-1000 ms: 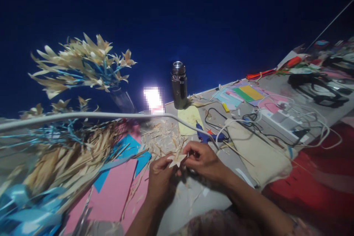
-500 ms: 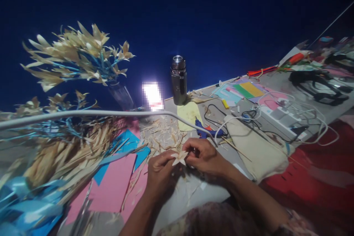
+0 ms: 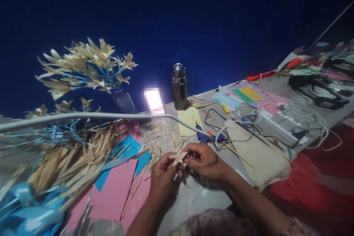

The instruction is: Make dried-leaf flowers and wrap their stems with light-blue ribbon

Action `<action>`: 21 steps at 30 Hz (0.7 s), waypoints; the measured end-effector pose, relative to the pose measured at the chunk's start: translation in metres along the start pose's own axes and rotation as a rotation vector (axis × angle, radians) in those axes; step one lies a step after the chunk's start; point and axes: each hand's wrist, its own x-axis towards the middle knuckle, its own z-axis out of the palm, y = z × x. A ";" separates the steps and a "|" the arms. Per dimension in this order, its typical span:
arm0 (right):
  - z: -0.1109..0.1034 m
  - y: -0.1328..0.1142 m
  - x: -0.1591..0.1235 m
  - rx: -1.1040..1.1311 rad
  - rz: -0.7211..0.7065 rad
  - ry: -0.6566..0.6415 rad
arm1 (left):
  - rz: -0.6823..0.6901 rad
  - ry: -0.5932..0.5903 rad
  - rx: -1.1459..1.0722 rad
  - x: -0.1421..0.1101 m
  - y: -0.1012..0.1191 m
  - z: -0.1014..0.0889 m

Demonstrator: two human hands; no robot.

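A small cream flower (image 3: 179, 158) with pointed petals, seemingly of dried husk, is held between my two hands over the table. My left hand (image 3: 163, 173) pinches it from the left side. On the other side, the fingertips of my right hand (image 3: 204, 159) grip a petal. The flower's underside is hidden by my fingers. Just beyond lie husk scraps (image 3: 163, 134) and a blue glue gun (image 3: 208, 135), its nozzle near a pale yellow sheet (image 3: 189, 122).
A dark thermos (image 3: 179, 90) stands at the back. Husk flowers (image 3: 83, 70) fill a vase at left, above pink card (image 3: 113, 191) and dried husks (image 3: 52, 158). A white cable (image 3: 91, 115) crosses in front. At right are a folded cloth (image 3: 256, 158) and a power strip (image 3: 282, 127).
The view has tilted slightly, so the background sits lower. My fingers have shifted a little on the flower, which is turned somewhat; both hands still hold it.
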 end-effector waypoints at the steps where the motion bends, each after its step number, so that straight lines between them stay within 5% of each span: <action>1: 0.000 -0.001 -0.001 0.049 0.011 0.011 | 0.013 -0.009 0.004 0.001 -0.001 -0.001; 5: 0.001 -0.004 -0.003 0.225 0.046 0.025 | 0.022 -0.021 -0.032 0.002 -0.005 -0.004; 21: 0.008 0.008 0.001 0.115 0.095 0.004 | 0.006 -0.086 0.012 0.006 -0.003 -0.009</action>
